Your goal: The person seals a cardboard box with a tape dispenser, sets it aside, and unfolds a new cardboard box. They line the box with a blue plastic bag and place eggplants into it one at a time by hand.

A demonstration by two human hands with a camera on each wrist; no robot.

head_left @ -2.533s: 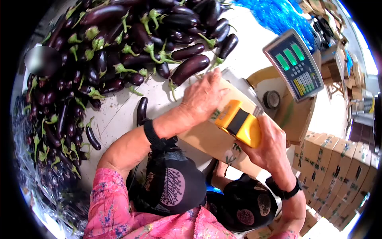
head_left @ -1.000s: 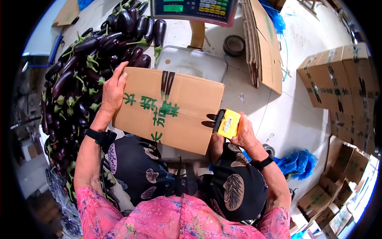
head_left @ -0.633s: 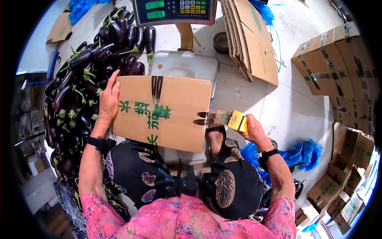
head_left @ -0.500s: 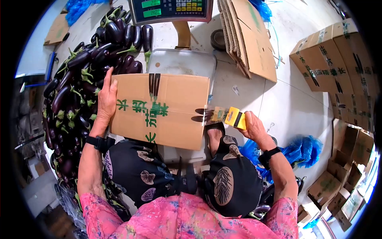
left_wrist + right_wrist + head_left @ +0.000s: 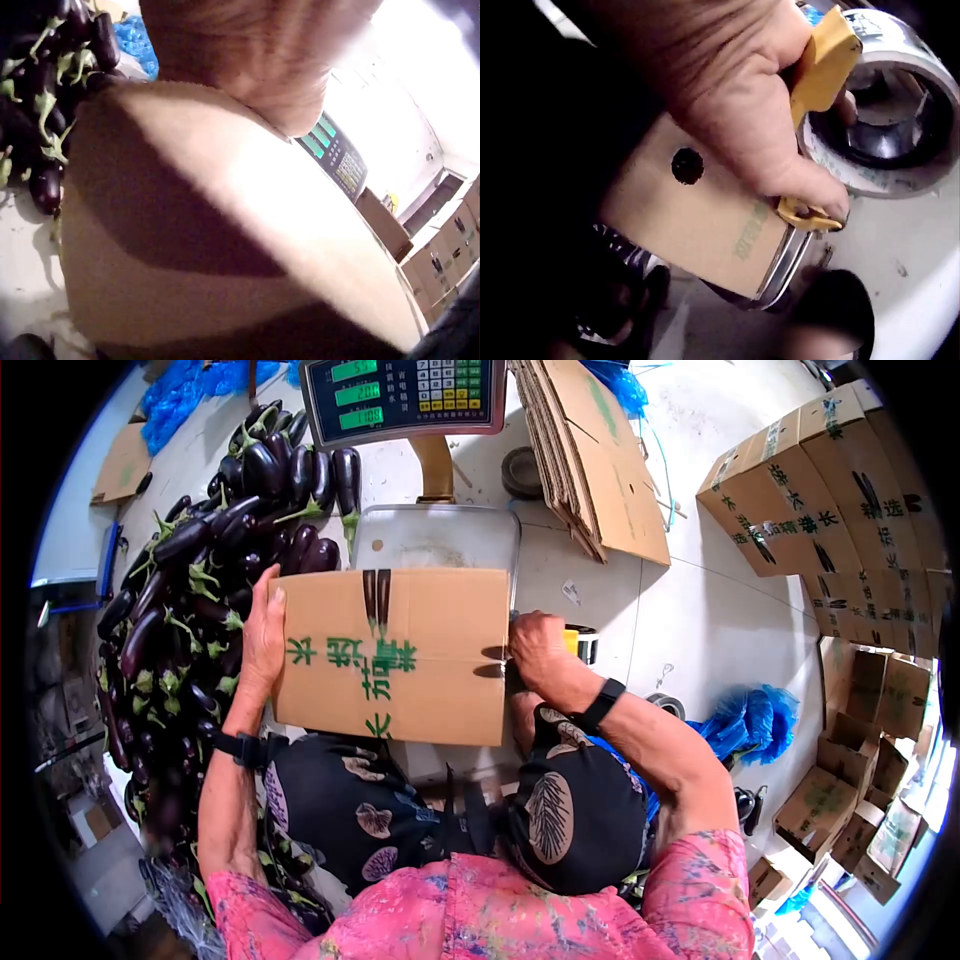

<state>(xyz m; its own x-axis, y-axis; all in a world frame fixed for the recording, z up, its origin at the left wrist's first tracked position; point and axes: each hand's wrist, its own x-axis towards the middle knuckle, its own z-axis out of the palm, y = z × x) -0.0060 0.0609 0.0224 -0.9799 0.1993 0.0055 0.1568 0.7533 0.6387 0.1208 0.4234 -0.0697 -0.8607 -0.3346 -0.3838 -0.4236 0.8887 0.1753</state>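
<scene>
A closed cardboard box (image 5: 430,700) with green lettering lies across the front of a scale platform (image 5: 440,530). The left hand (image 5: 264,640) lies along its left end, fingers extended over the edge; in the left wrist view that hand (image 5: 255,52) rests on the cardboard (image 5: 187,210). At the box's right end the right hand (image 5: 545,655) grips a yellow tape dispenser (image 5: 572,642). The right wrist view shows the right hand (image 5: 742,105) curled on the yellow dispenser (image 5: 826,64), with a large tape roll (image 5: 885,176) beside it and the box's side (image 5: 697,217) below, which has a round hole.
Eggplants (image 5: 150,640) are heaped on the left. Behind the platform stands the scale display (image 5: 405,400), with a dark tape roll (image 5: 521,472) and flat cardboard sheets (image 5: 600,460) to its right. Stacked boxes (image 5: 800,490) and blue plastic (image 5: 750,725) are at the right.
The right hand with the dispenser has moved left from beyond the box, up against its right end. The tape strip stretched between them no longer shows. The left hand stays at the left end.
</scene>
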